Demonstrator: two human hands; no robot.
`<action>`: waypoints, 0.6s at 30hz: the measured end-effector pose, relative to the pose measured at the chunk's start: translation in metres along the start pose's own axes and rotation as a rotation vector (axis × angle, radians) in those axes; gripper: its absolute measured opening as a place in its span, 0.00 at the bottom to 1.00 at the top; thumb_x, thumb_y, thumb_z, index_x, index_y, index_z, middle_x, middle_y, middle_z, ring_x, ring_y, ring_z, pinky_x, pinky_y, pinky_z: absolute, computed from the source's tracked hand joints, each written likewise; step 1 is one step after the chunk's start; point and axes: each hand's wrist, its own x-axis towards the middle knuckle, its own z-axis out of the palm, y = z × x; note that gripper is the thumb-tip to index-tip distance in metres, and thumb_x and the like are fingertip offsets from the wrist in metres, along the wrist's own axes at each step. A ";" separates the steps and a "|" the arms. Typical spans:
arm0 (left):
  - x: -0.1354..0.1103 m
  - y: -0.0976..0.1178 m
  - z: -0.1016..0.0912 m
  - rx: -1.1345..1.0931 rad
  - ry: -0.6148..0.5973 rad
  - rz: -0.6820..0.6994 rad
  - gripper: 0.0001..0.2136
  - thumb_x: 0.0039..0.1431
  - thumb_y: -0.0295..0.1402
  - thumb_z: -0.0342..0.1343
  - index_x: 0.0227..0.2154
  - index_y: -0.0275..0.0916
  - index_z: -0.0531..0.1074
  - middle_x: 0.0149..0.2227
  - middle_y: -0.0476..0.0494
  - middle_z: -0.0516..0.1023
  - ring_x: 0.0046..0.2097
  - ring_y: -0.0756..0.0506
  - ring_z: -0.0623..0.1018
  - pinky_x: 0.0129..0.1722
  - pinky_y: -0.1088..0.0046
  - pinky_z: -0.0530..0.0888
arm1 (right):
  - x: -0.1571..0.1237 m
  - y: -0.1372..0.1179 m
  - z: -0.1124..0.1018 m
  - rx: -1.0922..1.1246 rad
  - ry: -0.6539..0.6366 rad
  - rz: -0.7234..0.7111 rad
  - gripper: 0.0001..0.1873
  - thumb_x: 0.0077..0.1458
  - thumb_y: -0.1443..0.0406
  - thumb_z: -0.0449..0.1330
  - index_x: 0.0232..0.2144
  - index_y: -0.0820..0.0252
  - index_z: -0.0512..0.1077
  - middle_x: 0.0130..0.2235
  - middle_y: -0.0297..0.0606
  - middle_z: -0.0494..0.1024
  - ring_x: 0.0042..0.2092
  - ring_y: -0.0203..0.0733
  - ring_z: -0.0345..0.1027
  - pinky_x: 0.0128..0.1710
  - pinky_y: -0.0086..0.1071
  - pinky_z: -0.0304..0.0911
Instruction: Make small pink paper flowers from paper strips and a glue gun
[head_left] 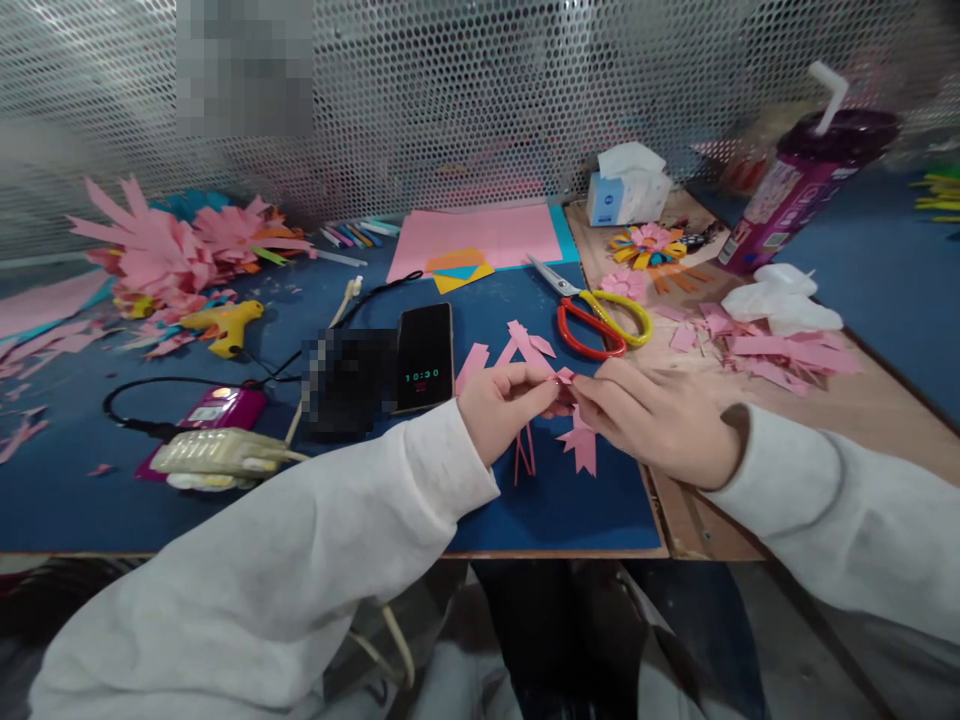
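Both hands meet above the blue tabletop, pinching a small piece of pink paper [564,377] between them. My left hand [504,402] has thumb and forefinger closed on its left side. From the other side, the fingertips of my right hand [654,415] press on the same piece. Pink paper strips [581,440] with notched ends lie below and behind the hands; whether some are joined to the held piece I cannot tell. Just beyond my right hand lie scissors [592,310] with one red and one yellow handle. A phone [424,357] showing 10:30 rests left of my left hand.
At the left are pink paper flowers [180,240], a yellow glue gun [225,325] and a power strip [221,455] with cables. Pink sheets [480,235] lie at the back. On the right stand a tissue box [626,190] and a purple cup [799,190] near paper scraps [787,350].
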 end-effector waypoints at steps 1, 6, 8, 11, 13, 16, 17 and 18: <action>0.000 0.000 0.000 -0.005 0.001 0.000 0.07 0.47 0.34 0.60 0.24 0.34 0.74 0.26 0.44 0.80 0.28 0.49 0.79 0.34 0.72 0.78 | 0.000 0.000 0.001 0.023 0.011 0.021 0.08 0.58 0.69 0.53 0.30 0.63 0.71 0.26 0.34 0.70 0.27 0.33 0.61 0.22 0.29 0.50; 0.000 0.000 0.000 -0.030 0.014 -0.012 0.07 0.47 0.34 0.60 0.25 0.34 0.74 0.27 0.43 0.80 0.29 0.48 0.79 0.35 0.70 0.77 | 0.000 0.004 0.002 0.097 0.011 0.093 0.09 0.59 0.66 0.52 0.31 0.61 0.72 0.25 0.33 0.70 0.25 0.31 0.61 0.22 0.28 0.51; 0.000 0.000 0.001 -0.037 0.016 -0.016 0.08 0.47 0.35 0.60 0.25 0.34 0.74 0.28 0.43 0.80 0.29 0.47 0.80 0.35 0.69 0.78 | -0.001 0.006 0.002 0.109 -0.009 0.054 0.10 0.60 0.66 0.52 0.32 0.60 0.72 0.24 0.32 0.70 0.24 0.31 0.61 0.22 0.28 0.51; 0.000 0.001 0.001 -0.042 0.017 -0.022 0.08 0.47 0.35 0.60 0.25 0.34 0.74 0.28 0.42 0.81 0.29 0.47 0.80 0.35 0.68 0.78 | -0.001 0.010 0.002 0.107 -0.034 0.009 0.11 0.60 0.67 0.50 0.33 0.60 0.72 0.23 0.31 0.70 0.23 0.30 0.60 0.22 0.28 0.49; 0.000 0.001 0.001 -0.042 0.016 -0.027 0.08 0.47 0.35 0.60 0.26 0.34 0.74 0.28 0.42 0.81 0.30 0.47 0.80 0.36 0.68 0.78 | 0.000 0.012 0.001 0.086 -0.040 -0.010 0.10 0.60 0.67 0.50 0.34 0.61 0.72 0.23 0.31 0.70 0.23 0.30 0.60 0.22 0.28 0.48; 0.000 0.001 0.000 -0.049 0.008 -0.033 0.08 0.48 0.35 0.60 0.26 0.34 0.74 0.29 0.41 0.81 0.31 0.46 0.80 0.37 0.67 0.78 | 0.000 0.013 -0.001 0.037 -0.037 -0.042 0.10 0.60 0.68 0.50 0.35 0.61 0.72 0.23 0.30 0.70 0.23 0.30 0.61 0.21 0.28 0.48; 0.000 0.000 0.000 -0.051 0.007 -0.034 0.08 0.48 0.35 0.59 0.26 0.34 0.74 0.30 0.41 0.81 0.31 0.46 0.80 0.37 0.67 0.78 | 0.000 0.013 -0.001 0.021 -0.032 -0.050 0.10 0.60 0.69 0.50 0.36 0.61 0.72 0.22 0.30 0.70 0.23 0.30 0.61 0.21 0.29 0.48; 0.000 0.000 0.000 -0.051 0.007 -0.035 0.08 0.48 0.35 0.59 0.26 0.33 0.74 0.29 0.41 0.81 0.31 0.46 0.80 0.37 0.67 0.78 | 0.000 0.012 -0.001 0.007 -0.027 -0.054 0.10 0.60 0.68 0.50 0.36 0.61 0.72 0.22 0.30 0.70 0.23 0.30 0.61 0.21 0.29 0.48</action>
